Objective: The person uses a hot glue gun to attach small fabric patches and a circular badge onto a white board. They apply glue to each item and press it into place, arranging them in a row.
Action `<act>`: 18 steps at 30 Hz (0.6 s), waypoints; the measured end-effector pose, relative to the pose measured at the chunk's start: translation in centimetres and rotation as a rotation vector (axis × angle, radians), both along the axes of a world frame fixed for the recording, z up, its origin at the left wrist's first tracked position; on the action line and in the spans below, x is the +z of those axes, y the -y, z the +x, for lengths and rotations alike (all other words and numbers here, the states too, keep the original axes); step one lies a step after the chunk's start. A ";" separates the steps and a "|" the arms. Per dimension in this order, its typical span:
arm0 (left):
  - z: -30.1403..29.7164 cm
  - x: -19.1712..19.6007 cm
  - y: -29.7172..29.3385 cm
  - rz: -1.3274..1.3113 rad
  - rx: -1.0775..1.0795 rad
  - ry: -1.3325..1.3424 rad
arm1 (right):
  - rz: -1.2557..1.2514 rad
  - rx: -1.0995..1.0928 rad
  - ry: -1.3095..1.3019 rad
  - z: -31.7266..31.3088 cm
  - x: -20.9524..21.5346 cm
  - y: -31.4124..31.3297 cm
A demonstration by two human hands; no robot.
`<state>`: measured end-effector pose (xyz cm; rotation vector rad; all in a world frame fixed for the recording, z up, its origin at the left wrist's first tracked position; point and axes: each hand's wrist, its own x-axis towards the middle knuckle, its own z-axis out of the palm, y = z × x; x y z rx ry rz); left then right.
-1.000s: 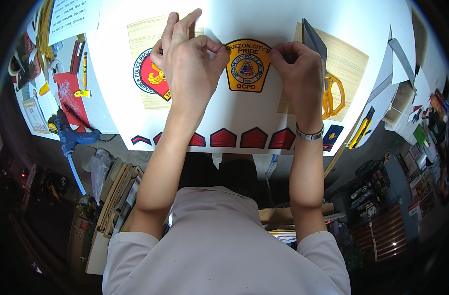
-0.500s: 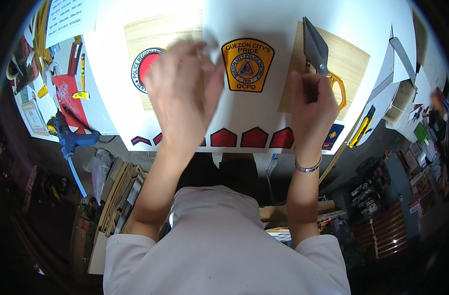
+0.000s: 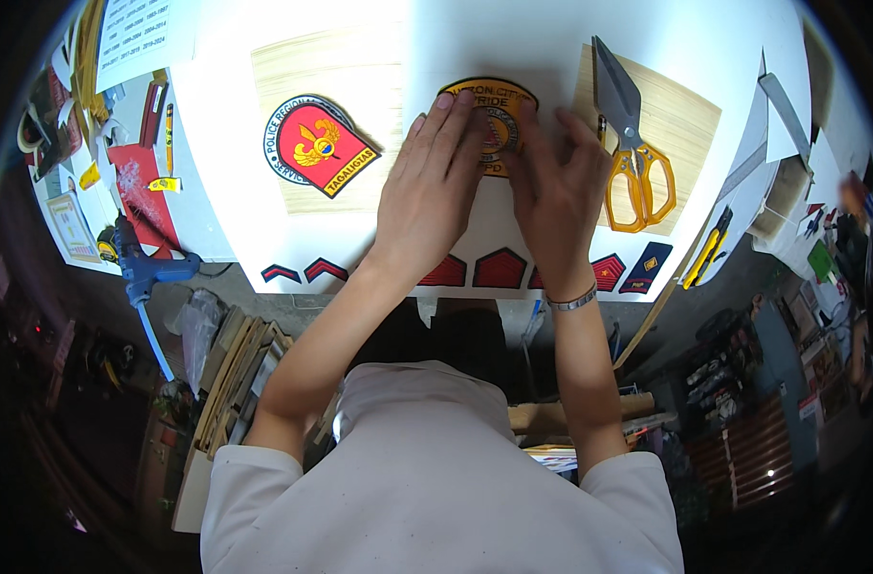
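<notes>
A yellow keystone-shaped embroidered patch with a black border lies on the white table sheet, partly hidden by both hands. My left hand rests over its left side, fingers stretched out and nearly flat. At its right edge is my right hand, thumb and fingers apart and bent down toward the patch. Further left, a red shield-shaped patch overlaps a round white-bordered patch on a pale wood-grain sheet. Orange-handled scissors lie right of my right hand.
Red chevron patches line the table's near edge, with a dark blue patch at the right end. A second wood-grain sheet lies under the scissors. A blue glue gun sits at the left edge, a yellow-black cutter at the right.
My left hand has moved right, off the red shield patch and onto the yellow patch. My right hand has moved left from beside the scissors to the yellow patch's right edge.
</notes>
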<state>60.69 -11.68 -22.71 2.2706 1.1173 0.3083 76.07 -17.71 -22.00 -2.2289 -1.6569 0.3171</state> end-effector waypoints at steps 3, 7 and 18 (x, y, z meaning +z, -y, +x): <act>0.0 -0.2 0.0 -0.025 0.005 -0.004 | -0.004 0.006 0.043 0.0 -0.2 0.1; -0.1 -0.3 -0.1 -0.017 -0.013 -0.032 | -0.021 0.000 0.054 -0.2 -0.4 0.1; -0.6 -0.3 -0.3 -0.009 -0.064 -0.098 | -0.068 -0.041 0.120 -1.1 -0.9 0.6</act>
